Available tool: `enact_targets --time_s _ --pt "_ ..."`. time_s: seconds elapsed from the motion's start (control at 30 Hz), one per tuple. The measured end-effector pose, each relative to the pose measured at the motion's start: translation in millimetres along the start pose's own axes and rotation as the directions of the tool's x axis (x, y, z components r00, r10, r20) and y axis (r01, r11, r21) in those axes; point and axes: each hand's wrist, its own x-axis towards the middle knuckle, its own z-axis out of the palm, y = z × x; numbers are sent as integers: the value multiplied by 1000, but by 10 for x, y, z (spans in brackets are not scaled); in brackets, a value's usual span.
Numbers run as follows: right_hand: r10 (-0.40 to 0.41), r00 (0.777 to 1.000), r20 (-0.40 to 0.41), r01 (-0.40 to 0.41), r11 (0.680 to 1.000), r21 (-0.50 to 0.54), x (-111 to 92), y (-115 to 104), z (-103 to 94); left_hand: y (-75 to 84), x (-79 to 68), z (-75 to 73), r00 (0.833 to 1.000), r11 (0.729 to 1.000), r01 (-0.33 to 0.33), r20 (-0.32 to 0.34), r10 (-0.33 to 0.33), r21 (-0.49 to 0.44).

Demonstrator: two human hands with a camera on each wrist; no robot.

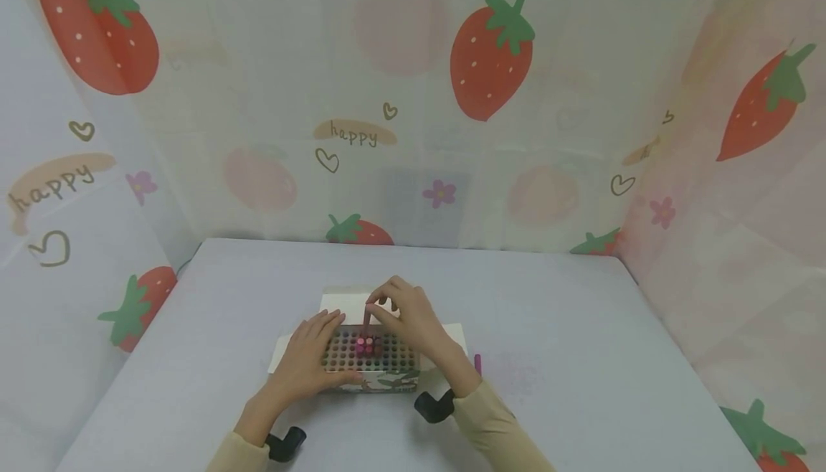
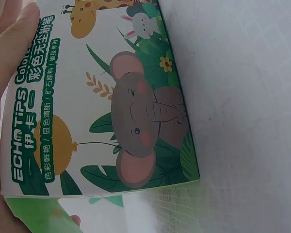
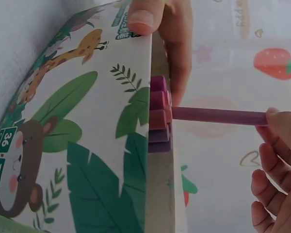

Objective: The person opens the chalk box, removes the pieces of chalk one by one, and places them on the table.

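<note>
Pale cloth printed with red strawberries (image 1: 492, 63) walls in a white table (image 1: 581, 357), on which stands an open, rectangular cardboard chalk box (image 1: 393, 381) with a grid top. One slim, dull-purple chalk stick (image 3: 218, 115) stands nearly upright above the grid, its lower end at a cluster of pink and purple sticks (image 3: 158, 121) that project from the box; whether it is seated in a hole cannot be told. The right hand (image 1: 413, 314) pinches its upper end between thumb and fingertip, while the left hand (image 1: 306, 361) spans the box, thumb on the front.

The stick should be light, stiff and brittle, likely to snap if bent sideways, and perhaps a little powdery to the touch. A gentle pinch near the top, pulling or pushing straight along its length, would suit it best. It looks straight, smooth and evenly coloured. The box shows an elephant, giraffe and green leaves; one loose magenta stick (image 1: 477, 364) lies to its right.
</note>
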Motion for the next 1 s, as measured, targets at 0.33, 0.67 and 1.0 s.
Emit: enact_targets --time_s 0.33,0.67,1.0 --pt "17 997 -71 -15 1000 21 -40 78 -117 19 2 -5 1000 1000 6 7 -6 -4" --pt "43 994 -104 -40 999 32 -109 202 -259 23 -7 -8 1000 1000 1 3 -1 3" --pt "122 984 -127 -115 992 60 -201 326 -458 3 4 9 1000 1000 2 5 -2 5"
